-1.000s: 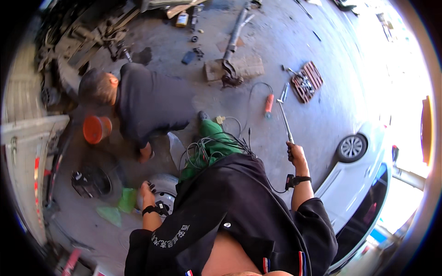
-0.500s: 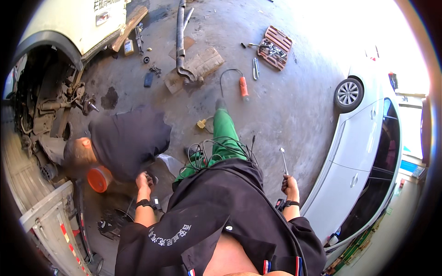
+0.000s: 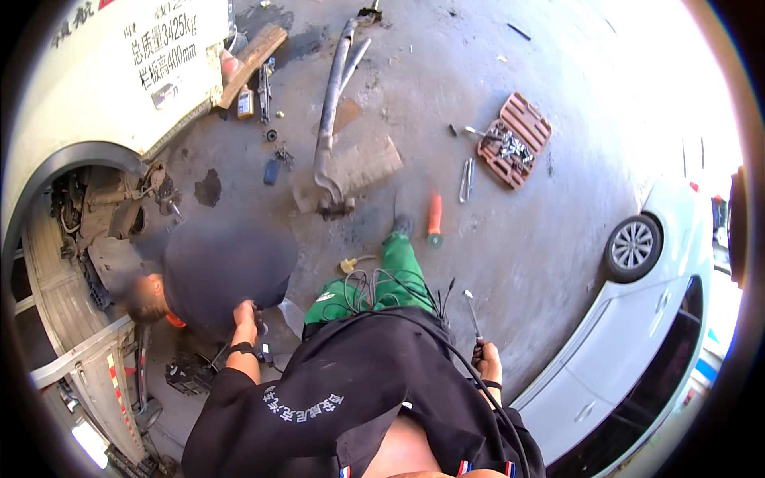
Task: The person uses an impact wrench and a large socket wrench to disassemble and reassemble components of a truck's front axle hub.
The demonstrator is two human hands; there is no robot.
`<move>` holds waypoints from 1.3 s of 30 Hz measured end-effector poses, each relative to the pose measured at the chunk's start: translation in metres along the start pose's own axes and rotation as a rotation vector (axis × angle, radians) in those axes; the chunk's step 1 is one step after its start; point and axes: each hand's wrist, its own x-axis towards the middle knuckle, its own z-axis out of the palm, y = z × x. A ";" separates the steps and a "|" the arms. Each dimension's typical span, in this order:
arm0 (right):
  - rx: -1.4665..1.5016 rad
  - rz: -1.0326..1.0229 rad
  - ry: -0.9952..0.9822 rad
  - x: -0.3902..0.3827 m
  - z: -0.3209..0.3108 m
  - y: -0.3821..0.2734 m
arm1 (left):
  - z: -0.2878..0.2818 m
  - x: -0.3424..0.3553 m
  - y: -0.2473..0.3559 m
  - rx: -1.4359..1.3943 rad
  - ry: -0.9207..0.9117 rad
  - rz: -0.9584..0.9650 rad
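My right hand (image 3: 488, 362) is closed round the handle of a ratchet wrench (image 3: 472, 313), its head pointing up and away from me. On the other side, my left hand (image 3: 245, 314) is closed with its fingers curled in; what it holds, if anything, is hidden. It is nearest to a person in dark clothes (image 3: 231, 267), who bends down beside the truck. A looped black cable (image 3: 374, 288) hangs across my waist and over my green trousers. It runs on past my right forearm.
An orange angle grinder (image 3: 434, 215) lies just beyond my foot. An open brown socket set (image 3: 518, 143) and an exhaust pipe with silencer (image 3: 328, 143) lie farther out. A pale truck (image 3: 119, 88) stands left, a silver car (image 3: 594, 350) right. A wooden beam (image 3: 253, 64) lies beside the truck.
My view has shifted, so the tools on the floor and the car sit lower in the picture. My right hand has come closer to my body with the ratchet wrench.
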 end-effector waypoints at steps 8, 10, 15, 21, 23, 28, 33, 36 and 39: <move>-0.307 -0.488 0.139 -0.134 0.080 -0.285 | 0.168 -0.051 0.163 -0.082 -0.146 0.200; -0.306 -0.544 0.150 -0.159 0.106 -0.335 | 0.208 -0.068 0.210 -0.053 -0.161 0.151; -0.304 -0.652 0.199 -0.195 0.172 -0.459 | 0.310 -0.056 0.288 0.026 -0.078 0.143; -0.375 -0.637 0.250 -0.219 0.285 -0.622 | 0.432 -0.027 0.448 0.032 0.004 0.009; -0.391 -0.565 0.307 -0.233 0.334 -0.681 | 0.477 -0.026 0.532 0.041 0.016 -0.035; -0.257 -0.378 0.236 -0.237 0.426 -0.819 | 0.592 -0.093 0.833 0.077 -0.250 0.211; -0.103 -0.291 0.142 -0.286 0.505 -0.966 | 0.664 -0.173 1.033 -0.050 -0.284 0.423; 0.016 -0.261 0.124 -0.297 0.558 -1.056 | 0.711 -0.181 1.126 -0.047 -0.308 0.419; -0.035 -0.281 0.133 -0.304 0.624 -1.166 | 0.759 -0.142 1.181 -0.015 -0.221 0.381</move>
